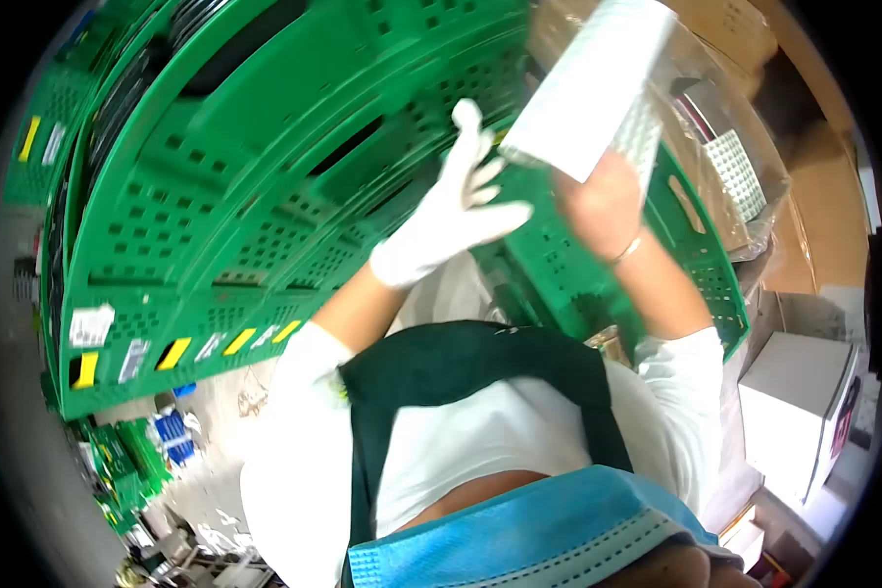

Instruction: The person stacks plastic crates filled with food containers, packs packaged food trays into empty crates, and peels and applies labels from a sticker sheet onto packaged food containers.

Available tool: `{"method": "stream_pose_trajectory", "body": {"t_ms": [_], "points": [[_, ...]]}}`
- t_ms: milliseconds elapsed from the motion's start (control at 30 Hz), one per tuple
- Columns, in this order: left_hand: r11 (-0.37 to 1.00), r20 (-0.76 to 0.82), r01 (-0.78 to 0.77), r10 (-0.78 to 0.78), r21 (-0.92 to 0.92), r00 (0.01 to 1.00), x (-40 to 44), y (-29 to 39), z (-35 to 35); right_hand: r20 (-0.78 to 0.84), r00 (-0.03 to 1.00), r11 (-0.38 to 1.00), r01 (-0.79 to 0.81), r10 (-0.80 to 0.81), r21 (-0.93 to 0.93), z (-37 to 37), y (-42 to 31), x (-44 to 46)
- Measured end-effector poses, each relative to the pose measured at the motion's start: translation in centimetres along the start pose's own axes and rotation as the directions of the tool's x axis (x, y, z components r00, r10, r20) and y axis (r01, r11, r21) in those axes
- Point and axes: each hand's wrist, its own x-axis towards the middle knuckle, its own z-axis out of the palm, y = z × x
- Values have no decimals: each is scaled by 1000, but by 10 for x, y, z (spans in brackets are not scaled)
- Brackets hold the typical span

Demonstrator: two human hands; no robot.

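Observation:
My left hand, in a white glove, is raised with its fingers spread and nothing in them. It is in front of a stack of green plastic crates. To its right, my bare right hand is slightly blurred and grips a long white box near its lower end. A narrow side of this box shows a dotted pattern; its far end reaches the top edge of the view. Beneath my right forearm is another green crate, tilted in view, with its inside partly hidden by the arm.
On the right, an open cardboard carton lined with clear plastic holds a dotted white box. Lower right stands a white box. Yellow and white labels run along the crate edges. Several green and blue items lie on the floor at lower left.

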Motion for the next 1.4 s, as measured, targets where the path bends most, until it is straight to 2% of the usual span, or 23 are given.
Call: {"method": "stream_pose_trajectory", "body": {"t_ms": [100, 167, 233, 333, 433, 500, 533, 567, 667, 767, 833, 867, 900, 967, 1067, 1100, 1133, 1167, 1233, 1300, 1333, 1367, 1400], "points": [[978, -166, -200, 207, 57, 964, -5, -10, -18, 151, 988, 992, -49, 31, 117, 15, -78, -1], [941, -386, -92, -44, -327, 921, -23, -13, -47, 211, 974, 986, -109, 80, 130, 14, -118, 1], [843, -378, -131, -90, -522, 921, -44, -11, -74, 247, 967, 884, -171, 65, 435, 4, -155, 8], [791, -207, -47, -102, -609, 973, -81, -4, -114, -9, 920, 881, -373, 393, 292, -17, -172, 1], [849, -52, 122, -173, -515, 984, -116, 2, -135, -208, 727, 740, -673, 655, -19, -35, -185, -26], [922, -11, 161, -176, -352, 984, -134, 4, -137, -4, 489, 389, -689, 872, 611, -45, -210, -41], [883, 58, 211, -206, -419, 977, -142, 7, -134, -29, 479, 361, -618, 877, 698, -50, -225, -45], [871, 93, 274, -260, -408, 961, -148, 13, -130, -40, 463, 366, -642, 885, 674, -63, -243, -45], [946, 145, 106, -64, -305, 987, -158, 9, -119, -126, 388, 371, -664, 913, 649, -87, -275, -62], [922, 277, 233, -147, -308, 949, -169, 23, -98, 26, 231, 122, -602, 973, 789, -113, -304, -68], [945, 124, 100, -64, -310, 990, -166, 7, -88, 206, 301, 47, -660, 931, 750, -132, -311, -100], [903, 72, 117, -96, -413, 993, -164, 5, -82, 328, 301, -75, -626, 896, 777, -141, -320, -113], [850, 21, 129, -138, -511, 990, -163, 4, -76, 315, 299, -54, -642, 901, 765, -145, -330, -122], [807, 78, 147, -126, -572, 989, -160, -8, -68, 417, 180, -138, -767, 891, 626, -157, -345, -160], [909, 109, 116, -78, -399, 991, -177, -32, -31, 187, 42, -44, -901, 981, 432, -187, -363, -192], [973, 63, -36, 52, -228, 997, -189, -39, -13, 105, 20, 10, -995, 994, 97, -209, -371, -190], [896, -40, -413, 425, 163, 905, -200, -35, 9, 45, 151, 153, -987, 988, -56, -225, -376, -186], [554, 17, -648, 753, 523, 658, -212, -25, 33, 10, 282, 277, -936, 959, -219, -238, -381, -183], [201, 652, -918, 653, 342, 386, -259, 29, 77, 63, 414, 415, -867, 908, -277, -254, -391, -180], [213, 943, -977, 321, 22, 91, -293, 37, 114, 168, 475, 503, -796, 864, -336, -266, -403, -177], [191, 967, -981, 253, -33, 17, -298, 24, 127, 196, 479, 517, -802, 856, -298, -273, -409, -179], [220, 997, -973, -49, 68, 58, -298, 14, 135, 188, 468, 504, -810, 863, -300, -280, -418, -183], [496, 980, -857, 49, 142, 191, -299, 4, 138, -4, 380, 372, -909, 925, -187, -287, -428, -188]]}}
